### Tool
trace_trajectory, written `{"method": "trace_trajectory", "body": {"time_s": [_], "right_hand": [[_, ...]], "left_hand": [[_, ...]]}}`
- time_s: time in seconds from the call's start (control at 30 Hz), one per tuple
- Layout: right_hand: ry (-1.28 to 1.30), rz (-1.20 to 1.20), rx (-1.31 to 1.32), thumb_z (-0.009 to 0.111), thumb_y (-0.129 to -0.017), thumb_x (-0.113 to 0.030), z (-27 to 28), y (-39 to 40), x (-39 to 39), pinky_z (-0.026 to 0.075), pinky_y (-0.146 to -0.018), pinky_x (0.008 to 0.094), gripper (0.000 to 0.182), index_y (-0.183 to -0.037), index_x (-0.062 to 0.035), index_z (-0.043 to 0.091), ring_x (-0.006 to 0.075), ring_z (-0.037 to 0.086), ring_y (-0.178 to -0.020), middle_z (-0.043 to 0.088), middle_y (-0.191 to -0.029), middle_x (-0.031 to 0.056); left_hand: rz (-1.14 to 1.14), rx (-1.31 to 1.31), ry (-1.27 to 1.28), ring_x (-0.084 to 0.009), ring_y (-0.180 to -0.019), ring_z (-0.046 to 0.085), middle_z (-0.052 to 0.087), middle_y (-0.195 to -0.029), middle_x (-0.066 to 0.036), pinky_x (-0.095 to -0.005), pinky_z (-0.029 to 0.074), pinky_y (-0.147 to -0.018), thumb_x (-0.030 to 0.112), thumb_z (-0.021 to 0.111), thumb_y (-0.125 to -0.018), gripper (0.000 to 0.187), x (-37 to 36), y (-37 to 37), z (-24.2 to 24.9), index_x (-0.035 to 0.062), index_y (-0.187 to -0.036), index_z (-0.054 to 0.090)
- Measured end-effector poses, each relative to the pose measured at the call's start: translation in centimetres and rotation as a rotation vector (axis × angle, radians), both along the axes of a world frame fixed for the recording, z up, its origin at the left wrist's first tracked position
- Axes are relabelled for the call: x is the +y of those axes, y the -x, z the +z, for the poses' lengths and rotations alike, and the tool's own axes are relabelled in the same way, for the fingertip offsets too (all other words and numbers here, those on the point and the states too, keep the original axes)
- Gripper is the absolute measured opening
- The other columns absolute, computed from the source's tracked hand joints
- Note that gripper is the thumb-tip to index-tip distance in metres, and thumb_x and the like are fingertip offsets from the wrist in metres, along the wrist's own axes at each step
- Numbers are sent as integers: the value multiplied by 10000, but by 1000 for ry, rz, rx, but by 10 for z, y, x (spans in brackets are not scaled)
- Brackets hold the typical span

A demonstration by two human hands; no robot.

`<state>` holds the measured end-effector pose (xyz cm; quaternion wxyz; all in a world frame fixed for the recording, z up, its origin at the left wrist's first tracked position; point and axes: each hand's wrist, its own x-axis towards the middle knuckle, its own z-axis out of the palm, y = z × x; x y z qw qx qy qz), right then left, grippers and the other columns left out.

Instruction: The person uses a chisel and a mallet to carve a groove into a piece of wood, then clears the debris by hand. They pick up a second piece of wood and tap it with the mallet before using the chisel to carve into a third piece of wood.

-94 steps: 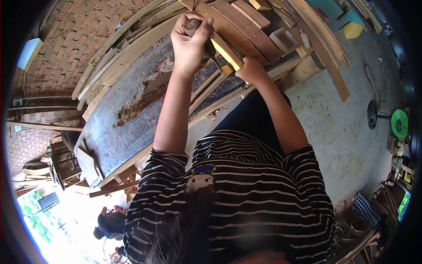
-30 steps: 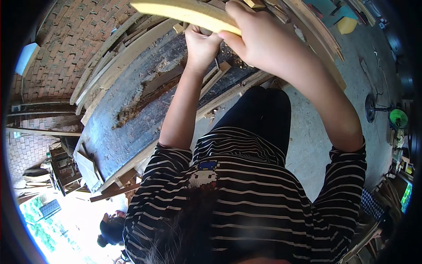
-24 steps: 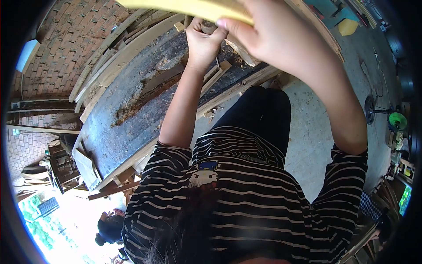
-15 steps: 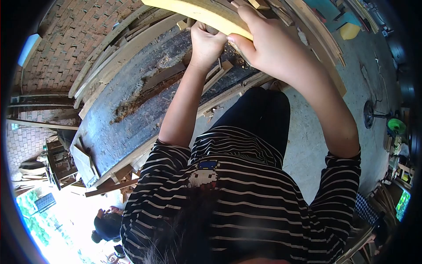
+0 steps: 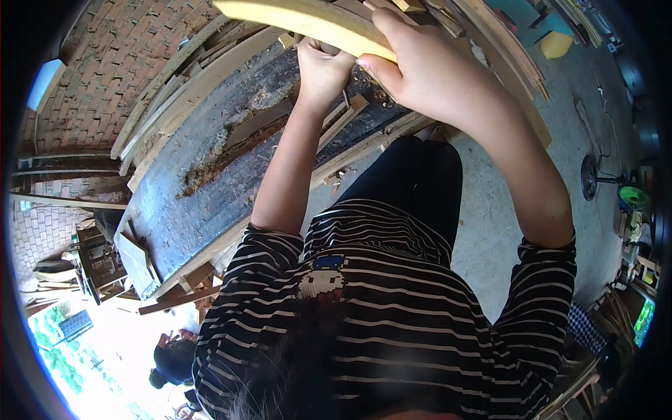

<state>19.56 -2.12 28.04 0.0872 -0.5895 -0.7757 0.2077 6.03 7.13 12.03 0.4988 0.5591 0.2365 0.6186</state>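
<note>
A pale yellow strip of wood (image 5: pixel 301 19) crosses the top of the view, slightly curved, its left end near the frame's upper edge. My right hand (image 5: pixel 427 66) grips it near its right end, the thumb along the near edge and the fingers over the far side. Under the strip's near edge, my left hand (image 5: pixel 324 75) is closed in a fist. The wood hides most of its fingers, and I cannot tell what it holds. Both hands are over the dark workbench (image 5: pixel 203 140).
Long planks (image 5: pixel 157 105) line the bench's far side by a brick wall (image 5: pixel 133 63). Sawdust and narrow offcuts (image 5: pixel 343 122) lie on the top. A fan (image 5: pixel 589 177) stands on the concrete floor at right. A person (image 5: pixel 173 358) is at lower left.
The wood strip and both hands have shifted slightly left in view. The grip of each hand looks the same.
</note>
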Motion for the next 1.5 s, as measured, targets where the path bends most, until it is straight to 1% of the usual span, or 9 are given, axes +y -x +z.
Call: {"method": "trace_trajectory", "body": {"time_s": [0.3, 0.47, 0.67, 0.83, 0.9, 1.03, 1.13, 1.23, 1.5], "right_hand": [[-501, 67, 511, 579, -919, -120, 32, 6, -11, 436, -457, 321, 201, -935, 49, 472, 179, 518, -480, 517, -599, 95], [-16, -38, 40, 555, -937, -186, 0, 8, 3, 438, -465, 335, 244, -963, 46, 484, 197, 494, -457, 522, -606, 90], [164, 122, 262, 553, -924, -177, 52, 2, -11, 476, -548, 373, 241, -995, 47, 503, 248, 605, -593, 593, -705, 134], [-703, -31, 197, 641, -893, -280, -46, 16, 1, 489, -571, 390, 337, -1091, -18, 567, 264, 622, -630, 656, -834, 146], [-259, -122, -113, 634, -890, -258, -58, 18, 5, 505, -571, 377, 368, -1118, 19, 553, 275, 617, -619, 641, -850, 202], [-388, -46, -51, 587, -923, -252, -56, 3, 8, 498, -525, 323, 356, -1138, 27, 535, 211, 614, -597, 645, -834, 193], [-448, -67, 146, 630, -898, -274, -11, 1, -8, 528, -511, 283, 362, -1111, 9, 560, 188, 650, -558, 646, -679, 139], [-244, -99, 554, 565, -913, -154, 27, -8, -31, 511, -625, 351, 341, -1139, 91, 494, 258, 652, -735, 645, -909, 194], [28, -634, 931, 486, -989, -301, -112, -70, -82, 489, -512, 243, 320, -1136, -18, 506, 120, 607, -614, 636, -814, 90]], "left_hand": [[18, 76, 24, -28, -620, 513, 610, -711, 34, -212, 430, -569, 89, 734, -798, 159, 5, 1, -2, 10, -896, 637], [21, 1, -48, -58, -749, 606, 682, -839, -13, -227, 497, -683, 100, 761, -774, 221, 3, 1, -4, -2, -930, 644], [124, 86, -69, -43, -656, 548, 641, -759, 8, -211, 451, -608, 55, 706, -811, 132, -6, 9, 7, 7, -898, 619], [37, 59, -18, -71, -746, 608, 679, -845, -32, -237, 500, -689, 40, 709, -785, 146, 6, 10, -7, 12, -909, 635], [67, 202, -74, -96, -804, 629, 689, -897, -54, -261, 517, -734, 30, 715, -765, 221, 4, 7, -22, -7, -966, 633], [10, 106, 47, -89, -771, 617, 677, -860, -40, -245, 506, -699, 39, 697, -771, 217, 4, 2, -31, -19, -968, 623], [27, 189, 33, -47, -603, 512, 592, -693, 29, -225, 432, -563, 93, 712, -787, 137, 4, -2, -27, 35, -808, 590], [45, 220, 61, -48, -591, 510, 572, -651, 25, -219, 425, -545, 90, 733, -798, 198, 0, 3, -22, 48, -730, 552], [95, 138, -54, -43, -587, 517, 570, -640, 25, -207, 420, -536, 78, 728, -816, 214, -13, 24, 14, 60, -720, 537]]}}
